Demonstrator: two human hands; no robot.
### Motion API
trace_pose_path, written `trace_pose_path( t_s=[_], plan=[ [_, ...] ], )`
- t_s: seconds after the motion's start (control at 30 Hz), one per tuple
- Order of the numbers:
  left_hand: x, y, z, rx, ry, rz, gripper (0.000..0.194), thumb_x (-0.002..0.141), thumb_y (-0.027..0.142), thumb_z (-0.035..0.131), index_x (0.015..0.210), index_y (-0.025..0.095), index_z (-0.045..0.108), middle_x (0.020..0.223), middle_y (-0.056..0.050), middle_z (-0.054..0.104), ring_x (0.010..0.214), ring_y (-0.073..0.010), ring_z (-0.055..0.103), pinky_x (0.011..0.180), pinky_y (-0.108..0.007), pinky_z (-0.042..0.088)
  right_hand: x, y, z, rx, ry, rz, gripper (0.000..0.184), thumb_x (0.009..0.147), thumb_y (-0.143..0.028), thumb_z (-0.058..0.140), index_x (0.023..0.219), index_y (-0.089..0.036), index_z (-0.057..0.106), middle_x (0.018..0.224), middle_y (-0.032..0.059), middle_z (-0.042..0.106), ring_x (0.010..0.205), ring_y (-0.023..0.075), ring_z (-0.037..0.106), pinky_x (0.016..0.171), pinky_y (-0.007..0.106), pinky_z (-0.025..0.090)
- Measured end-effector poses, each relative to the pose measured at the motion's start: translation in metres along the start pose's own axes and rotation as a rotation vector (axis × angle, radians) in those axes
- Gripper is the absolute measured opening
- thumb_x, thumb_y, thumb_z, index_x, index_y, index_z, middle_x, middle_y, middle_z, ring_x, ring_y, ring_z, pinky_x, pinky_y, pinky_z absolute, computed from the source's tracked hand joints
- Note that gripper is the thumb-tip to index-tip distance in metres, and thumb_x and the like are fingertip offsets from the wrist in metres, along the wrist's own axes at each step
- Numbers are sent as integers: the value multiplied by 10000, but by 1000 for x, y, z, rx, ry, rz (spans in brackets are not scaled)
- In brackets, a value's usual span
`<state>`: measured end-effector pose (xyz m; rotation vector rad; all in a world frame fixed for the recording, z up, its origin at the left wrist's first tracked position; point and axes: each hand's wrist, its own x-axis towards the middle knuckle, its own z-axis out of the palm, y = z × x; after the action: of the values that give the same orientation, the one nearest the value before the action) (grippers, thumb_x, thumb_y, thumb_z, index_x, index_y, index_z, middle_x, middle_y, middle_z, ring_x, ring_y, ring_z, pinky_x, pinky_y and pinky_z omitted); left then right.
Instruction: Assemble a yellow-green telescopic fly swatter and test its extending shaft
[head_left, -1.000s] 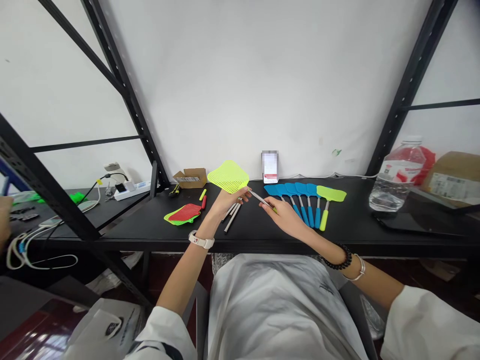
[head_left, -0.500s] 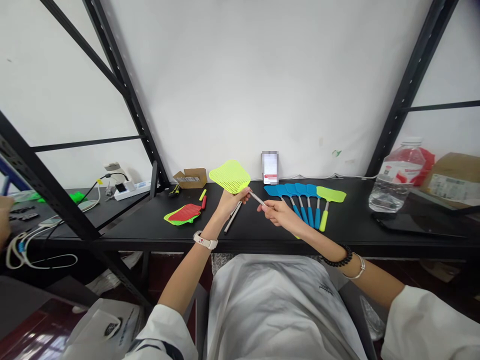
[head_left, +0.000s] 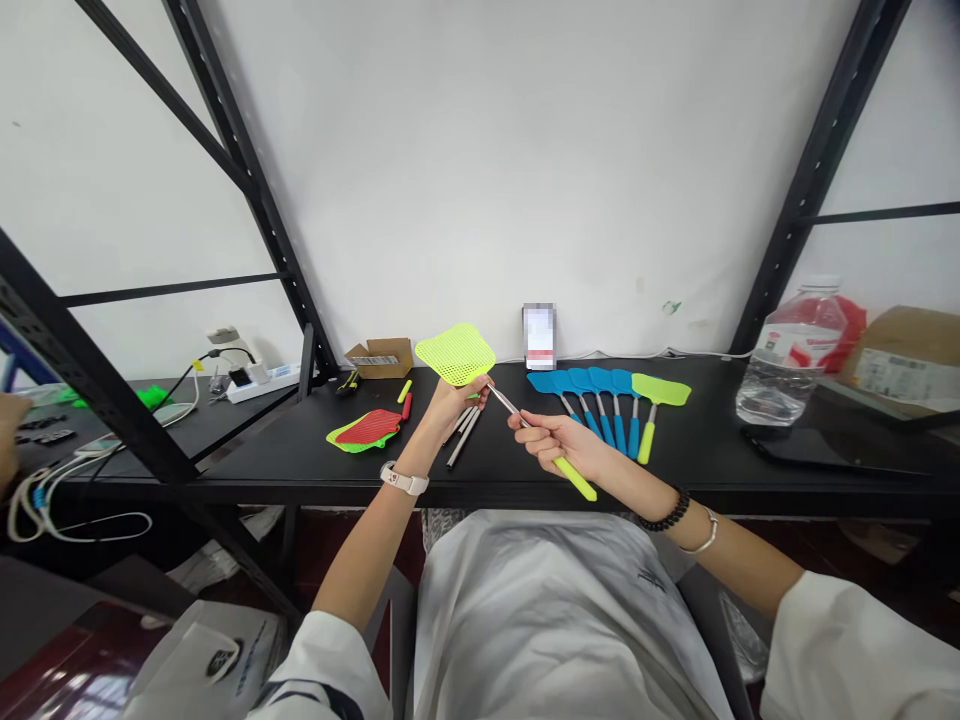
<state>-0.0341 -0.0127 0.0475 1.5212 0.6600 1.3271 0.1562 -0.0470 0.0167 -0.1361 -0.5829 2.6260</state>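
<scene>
A yellow-green fly swatter [head_left: 457,355] is held up over the black table [head_left: 705,455] between both hands. My left hand [head_left: 452,400] pinches it just under the mesh head. My right hand [head_left: 559,445] is closed round the metal rod where it meets the yellow-green handle [head_left: 576,479], which sticks out toward me. A few loose metal rods [head_left: 463,433] lie on the table under my left hand. To the right lies a row of finished swatters, several blue ones [head_left: 592,393] and a yellow-green one [head_left: 654,403].
Red and yellow-green mesh heads [head_left: 367,428] lie stacked at the left, with small handles [head_left: 406,397] and a cardboard box [head_left: 382,356] behind. A phone [head_left: 539,335] leans on the wall. A water bottle [head_left: 791,350] stands at the right. Black rack posts frame both sides.
My right hand has drawn back toward me along the rod, and the yellow-green handle now shows below it. The swatter head stays about where it was.
</scene>
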Motion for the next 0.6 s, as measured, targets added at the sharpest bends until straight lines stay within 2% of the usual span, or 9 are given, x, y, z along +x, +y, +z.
trace_pose_path(
  t_s=[0.13, 0.3, 0.43, 0.6],
  plan=[
    [0, 0, -2, -15, -3, 5, 245, 652, 298, 693, 722, 114, 548, 674, -12, 509, 578, -84, 478, 460, -188, 379, 1, 3, 1, 51, -3, 11, 287, 964, -290, 201, 890, -124, 424, 538, -75, 191, 367, 15, 202, 322, 98, 124],
    [3, -1, -9, -48, 26, 25, 243, 641, 289, 701, 720, 106, 562, 661, -14, 512, 556, -76, 472, 458, -192, 374, 0, 10, 3, 16, 26, -45, 181, 949, -247, 292, 903, -138, 430, 538, -76, 197, 372, 24, 156, 325, 90, 108],
    [7, 0, -19, -68, 63, 19, 247, 615, 280, 714, 707, 94, 579, 642, -16, 519, 548, -75, 470, 446, -191, 366, -2, 17, 1, -38, 68, -76, 115, 935, -230, 342, 907, -157, 427, 537, -75, 200, 382, 35, 117, 328, 83, 102],
    [11, 6, -39, -94, 124, 40, 245, 592, 258, 721, 702, 90, 580, 661, -24, 537, 537, -70, 465, 426, -184, 357, -13, 29, -3, 79, 29, -5, 121, 934, -235, 346, 884, -152, 418, 541, -75, 208, 386, 23, 160, 332, 64, 131]
  ],
)
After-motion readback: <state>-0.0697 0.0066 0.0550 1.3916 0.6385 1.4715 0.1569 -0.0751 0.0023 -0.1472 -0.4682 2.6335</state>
